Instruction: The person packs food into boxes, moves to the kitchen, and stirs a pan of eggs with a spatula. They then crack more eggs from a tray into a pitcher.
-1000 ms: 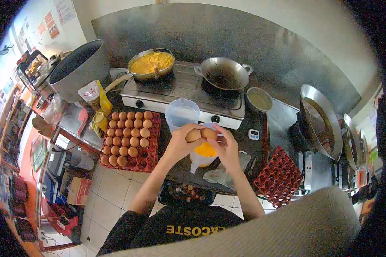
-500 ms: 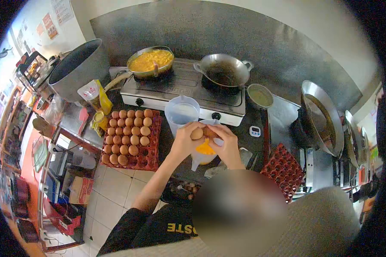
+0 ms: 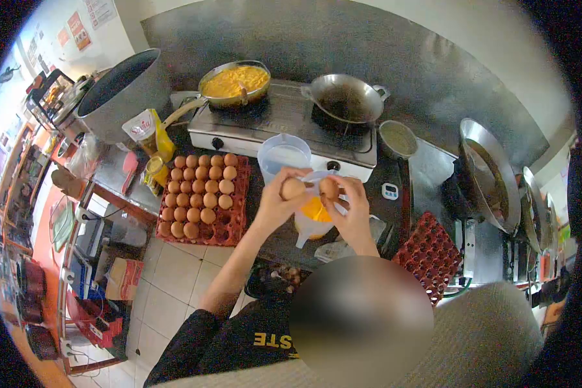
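My left hand (image 3: pixel 279 205) grips a light-brown egg (image 3: pixel 292 189) between thumb and fingers. Close beside it, my right hand (image 3: pixel 349 210) holds a darker brown egg (image 3: pixel 328 187); I cannot tell whether its shell is cracked. Both are held over a translucent plastic jug (image 3: pixel 302 237) with a spout toward me, and orange yolks (image 3: pixel 316 209) show inside it. Behind my left hand stands a larger clear pitcher (image 3: pixel 283 155). A red egg tray (image 3: pixel 222 231) to the left carries rows of brown eggs (image 3: pixel 196 186), with bare cups at its near right corner.
A two-burner stove (image 3: pixel 281 123) at the back bears a pan of yellow egg (image 3: pixel 236 83) and a metal wok (image 3: pixel 348 97). To the right are a small bowl (image 3: pixel 398 139), a white timer (image 3: pixel 389 191) and another red tray (image 3: pixel 427 255). Eggshells (image 3: pixel 291 278) lie in a dark container near my body.
My hands have moved apart, parting the two eggs that were close together over the jug. The whole view has shifted slightly.
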A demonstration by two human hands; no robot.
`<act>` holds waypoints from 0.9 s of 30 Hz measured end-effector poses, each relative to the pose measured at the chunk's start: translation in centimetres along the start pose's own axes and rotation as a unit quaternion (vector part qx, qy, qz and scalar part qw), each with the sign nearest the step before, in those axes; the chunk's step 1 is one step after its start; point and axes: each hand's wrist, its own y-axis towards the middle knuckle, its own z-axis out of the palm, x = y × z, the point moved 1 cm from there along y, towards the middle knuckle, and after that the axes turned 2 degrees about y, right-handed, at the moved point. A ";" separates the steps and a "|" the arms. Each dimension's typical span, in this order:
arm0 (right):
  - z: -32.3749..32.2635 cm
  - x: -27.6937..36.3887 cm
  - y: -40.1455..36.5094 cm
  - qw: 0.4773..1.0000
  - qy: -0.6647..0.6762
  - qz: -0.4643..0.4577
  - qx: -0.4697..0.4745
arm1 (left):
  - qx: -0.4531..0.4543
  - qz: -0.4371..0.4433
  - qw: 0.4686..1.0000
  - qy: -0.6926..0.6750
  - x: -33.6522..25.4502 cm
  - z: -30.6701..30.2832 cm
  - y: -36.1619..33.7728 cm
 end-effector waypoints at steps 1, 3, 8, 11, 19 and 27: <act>0.4 1.0 -0.3 0.999 0.041 0.019 0.018 | -0.017 -0.007 0.999 -0.040 -0.5 -0.9 -0.3; 1.1 3.4 -1.2 0.989 0.124 0.057 0.055 | -0.083 -0.017 0.993 -0.080 -1.3 -3.5 -1.5; 6.0 6.1 -5.4 0.946 0.012 -0.085 0.313 | -0.263 -0.138 0.953 -0.061 -3.6 -10.7 -6.7; 9.6 2.8 -9.7 0.894 -0.016 0.002 0.447 | -0.307 -0.113 0.945 -0.002 -1.9 -15.1 -11.5; 17.3 -0.9 -7.9 0.942 -0.141 -0.080 0.293 | -0.398 -0.261 0.878 0.046 -1.8 -19.4 -21.6; 27.9 -6.0 -0.6 0.919 -0.290 -0.176 0.202 | -0.359 -0.195 0.913 -0.011 -0.6 -18.8 -23.7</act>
